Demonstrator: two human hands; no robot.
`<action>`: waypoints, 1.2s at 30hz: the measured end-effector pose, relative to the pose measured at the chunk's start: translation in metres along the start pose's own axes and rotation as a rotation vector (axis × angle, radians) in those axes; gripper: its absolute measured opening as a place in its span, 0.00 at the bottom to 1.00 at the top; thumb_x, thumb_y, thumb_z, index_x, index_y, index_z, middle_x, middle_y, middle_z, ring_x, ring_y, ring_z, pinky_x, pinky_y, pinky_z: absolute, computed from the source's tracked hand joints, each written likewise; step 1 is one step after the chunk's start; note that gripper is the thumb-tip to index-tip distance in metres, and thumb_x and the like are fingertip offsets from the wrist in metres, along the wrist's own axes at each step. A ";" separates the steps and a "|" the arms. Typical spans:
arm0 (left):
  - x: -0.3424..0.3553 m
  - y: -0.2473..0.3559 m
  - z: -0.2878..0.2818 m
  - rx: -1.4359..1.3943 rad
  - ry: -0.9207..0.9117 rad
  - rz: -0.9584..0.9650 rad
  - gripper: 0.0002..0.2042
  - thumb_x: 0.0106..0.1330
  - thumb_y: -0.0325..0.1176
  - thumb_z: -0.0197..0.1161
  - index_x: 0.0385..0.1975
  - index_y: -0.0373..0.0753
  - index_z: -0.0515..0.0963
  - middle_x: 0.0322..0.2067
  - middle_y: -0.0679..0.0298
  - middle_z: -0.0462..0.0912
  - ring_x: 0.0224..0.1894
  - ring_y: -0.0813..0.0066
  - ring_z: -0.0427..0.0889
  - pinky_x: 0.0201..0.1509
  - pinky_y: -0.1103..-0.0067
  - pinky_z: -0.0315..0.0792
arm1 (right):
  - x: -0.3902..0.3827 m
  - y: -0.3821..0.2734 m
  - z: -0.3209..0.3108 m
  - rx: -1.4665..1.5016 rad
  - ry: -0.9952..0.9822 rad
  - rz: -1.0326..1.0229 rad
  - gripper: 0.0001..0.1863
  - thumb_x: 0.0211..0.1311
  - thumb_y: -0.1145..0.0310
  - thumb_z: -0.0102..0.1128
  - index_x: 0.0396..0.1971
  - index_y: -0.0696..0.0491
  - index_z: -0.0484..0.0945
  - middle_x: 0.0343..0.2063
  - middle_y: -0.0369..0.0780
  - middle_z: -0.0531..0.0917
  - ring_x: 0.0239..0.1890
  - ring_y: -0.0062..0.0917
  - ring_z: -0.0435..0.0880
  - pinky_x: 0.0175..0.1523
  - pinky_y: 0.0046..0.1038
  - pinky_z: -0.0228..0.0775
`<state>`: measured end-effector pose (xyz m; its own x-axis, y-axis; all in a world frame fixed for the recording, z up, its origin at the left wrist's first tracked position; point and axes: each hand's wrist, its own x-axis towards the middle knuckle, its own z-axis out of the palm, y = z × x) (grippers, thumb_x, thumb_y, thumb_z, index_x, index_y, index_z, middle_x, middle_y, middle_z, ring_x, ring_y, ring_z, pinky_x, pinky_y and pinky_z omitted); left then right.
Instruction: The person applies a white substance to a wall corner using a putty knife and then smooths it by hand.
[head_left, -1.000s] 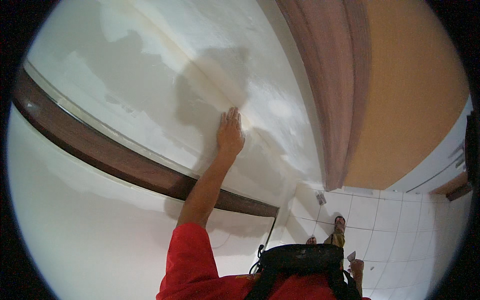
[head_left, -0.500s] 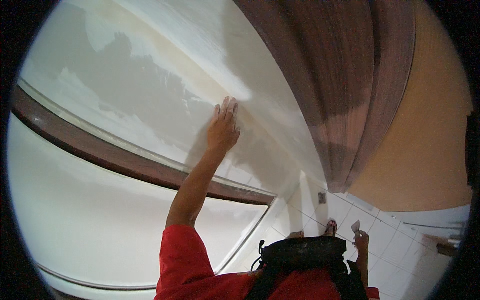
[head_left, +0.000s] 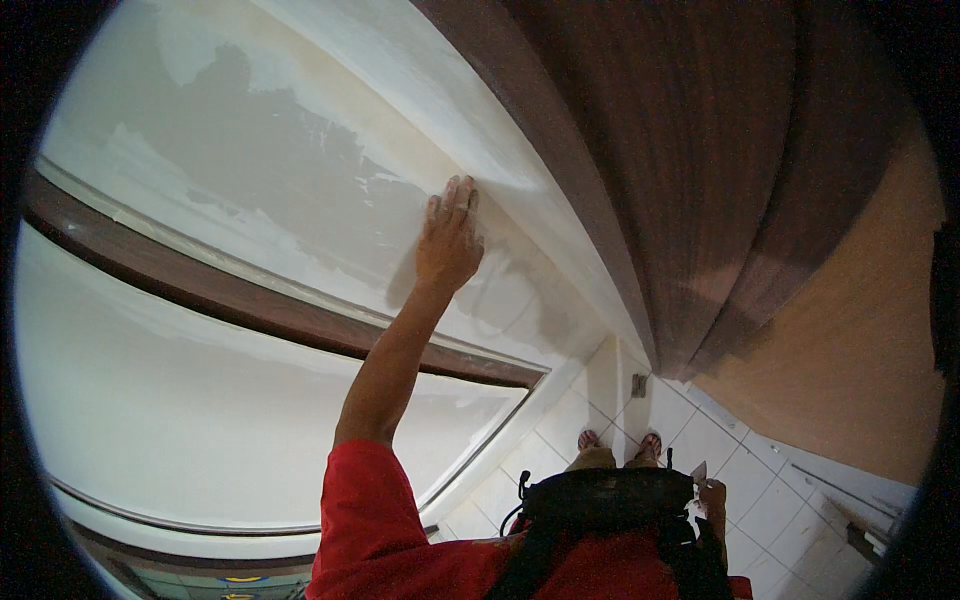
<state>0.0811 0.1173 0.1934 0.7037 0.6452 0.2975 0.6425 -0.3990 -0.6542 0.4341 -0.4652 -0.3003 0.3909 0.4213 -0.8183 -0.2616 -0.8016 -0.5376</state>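
Observation:
My left hand [head_left: 449, 245] lies against the patchy white and grey wall [head_left: 290, 170], with its fingers stretched out. Its fingertips, dusted pale, touch the wall beside the corner line where two wall faces meet. Beside the black waist bag [head_left: 608, 497], my right hand [head_left: 712, 494] is closed on a small flat grey piece [head_left: 699, 472]. Only a pointed part of that piece shows, so its exact kind is unclear. The bag and strap partly hide the right forearm.
Dark brown wood panelling [head_left: 660, 150] rises on the right, next to a tan panel [head_left: 860, 340]. A brown wooden strip [head_left: 230, 305] crosses the wall below my left hand. My sandalled feet [head_left: 650, 445] stand on white floor tiles [head_left: 770, 510]. A small dark item [head_left: 638, 384] is by the corner.
My left hand has slid slightly up along the wall. My right hand has drawn in toward the waist bag, still holding the grey piece. The view has shifted, showing both feet more fully.

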 end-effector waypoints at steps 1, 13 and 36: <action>-0.002 0.001 0.000 -0.039 -0.048 0.024 0.36 0.67 0.46 0.61 0.73 0.36 0.64 0.77 0.54 0.55 0.80 0.57 0.50 0.80 0.57 0.47 | -0.001 -0.004 0.001 -0.055 0.030 0.046 0.12 0.69 0.61 0.63 0.39 0.55 0.84 0.18 0.37 0.81 0.15 0.25 0.81 0.17 0.29 0.73; -0.159 0.099 0.030 -1.117 -0.750 -0.437 0.33 0.70 0.61 0.59 0.66 0.42 0.74 0.59 0.43 0.80 0.62 0.41 0.78 0.67 0.58 0.71 | -0.071 -0.272 0.141 -0.160 -0.445 -0.713 0.23 0.71 0.62 0.62 0.61 0.58 0.78 0.36 0.40 0.86 0.34 0.20 0.81 0.39 0.27 0.76; -0.568 0.007 0.173 -1.367 -1.553 -1.053 0.25 0.72 0.55 0.61 0.53 0.37 0.84 0.45 0.58 0.89 0.50 0.65 0.85 0.57 0.70 0.77 | -0.306 -0.557 0.397 0.590 -0.112 -0.999 0.26 0.73 0.65 0.59 0.68 0.53 0.73 0.37 0.38 0.83 0.31 0.20 0.79 0.44 0.29 0.76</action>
<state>-0.3667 -0.1394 -0.1003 -0.1414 0.4157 -0.8984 0.7207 0.6654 0.1945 0.1104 0.0210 0.1688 0.5824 0.8125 0.0249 -0.2626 0.2170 -0.9402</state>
